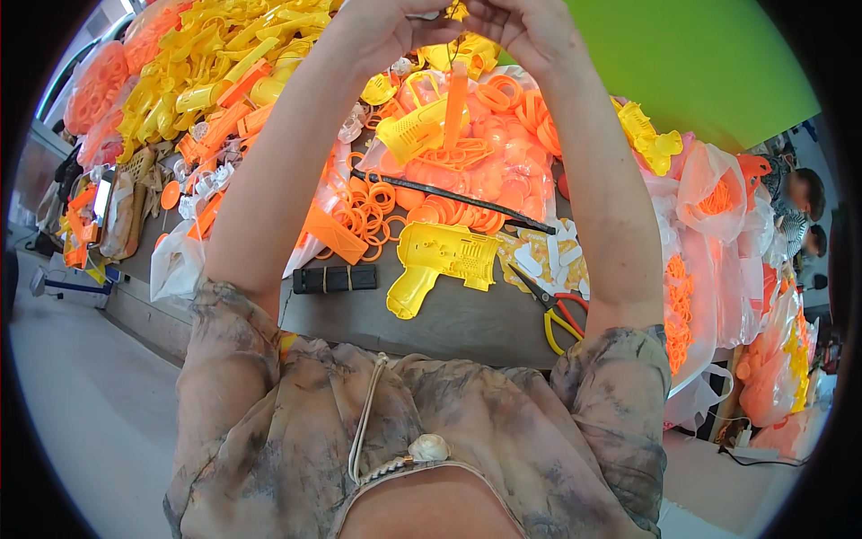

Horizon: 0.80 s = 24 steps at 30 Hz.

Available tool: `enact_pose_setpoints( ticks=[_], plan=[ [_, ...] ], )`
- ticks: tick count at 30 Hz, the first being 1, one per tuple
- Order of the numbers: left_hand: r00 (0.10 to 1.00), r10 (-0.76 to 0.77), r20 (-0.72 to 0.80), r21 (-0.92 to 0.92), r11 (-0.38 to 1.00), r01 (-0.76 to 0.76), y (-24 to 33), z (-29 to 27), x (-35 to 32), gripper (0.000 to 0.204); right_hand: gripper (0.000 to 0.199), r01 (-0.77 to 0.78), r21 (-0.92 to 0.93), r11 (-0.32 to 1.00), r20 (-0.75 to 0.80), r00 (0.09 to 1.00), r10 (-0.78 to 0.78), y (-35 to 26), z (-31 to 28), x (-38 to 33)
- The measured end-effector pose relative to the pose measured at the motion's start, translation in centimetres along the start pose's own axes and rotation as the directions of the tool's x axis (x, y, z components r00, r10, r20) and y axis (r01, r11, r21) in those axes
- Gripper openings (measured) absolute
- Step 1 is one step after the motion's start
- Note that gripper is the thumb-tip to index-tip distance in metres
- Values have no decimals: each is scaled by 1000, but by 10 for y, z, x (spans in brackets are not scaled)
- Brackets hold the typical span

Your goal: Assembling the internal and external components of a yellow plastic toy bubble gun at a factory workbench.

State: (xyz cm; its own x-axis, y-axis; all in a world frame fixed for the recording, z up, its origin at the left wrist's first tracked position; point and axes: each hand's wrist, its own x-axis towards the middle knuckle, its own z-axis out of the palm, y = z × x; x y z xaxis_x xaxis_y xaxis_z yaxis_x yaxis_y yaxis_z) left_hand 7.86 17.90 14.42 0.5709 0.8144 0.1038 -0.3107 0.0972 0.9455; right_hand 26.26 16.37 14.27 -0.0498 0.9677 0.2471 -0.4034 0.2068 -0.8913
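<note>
Both arms reach up to the top edge, where the frame cuts off part of my fingers. My left hand (395,29) and my right hand (523,29) curl toward each other with fingers bent. Between them a thin dark wire (454,38) hangs, with a small yellow piece above it; what the fingertips pinch is not clear. Below lies a yellow toy-gun shell half (442,260), hollow side up. Beside it are pliers (555,310) with red and yellow handles and a black bar (335,278) with bands around it.
Yellow plastic parts (215,63) are heaped at the far left. Clear bags hold orange discs (512,166) and rings (364,216). A black strip (453,199) crosses the bags. White pieces (558,256) lie near the pliers. More filled bags (714,193) stand right; people (799,202) are beyond.
</note>
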Motion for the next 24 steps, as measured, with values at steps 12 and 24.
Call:
enact_pose_setpoints(
  ticks=[12,24],
  plan=[
    [916,148,373,-284,958,-39,-49,-2,-28,26,20,-42,-442,896,-255,963,-81,-3,17,-97],
    [943,-239,233,-118,955,271,-137,30,-136,29,16,-655,76,752,-161,736,657,77,9,-249]
  ],
)
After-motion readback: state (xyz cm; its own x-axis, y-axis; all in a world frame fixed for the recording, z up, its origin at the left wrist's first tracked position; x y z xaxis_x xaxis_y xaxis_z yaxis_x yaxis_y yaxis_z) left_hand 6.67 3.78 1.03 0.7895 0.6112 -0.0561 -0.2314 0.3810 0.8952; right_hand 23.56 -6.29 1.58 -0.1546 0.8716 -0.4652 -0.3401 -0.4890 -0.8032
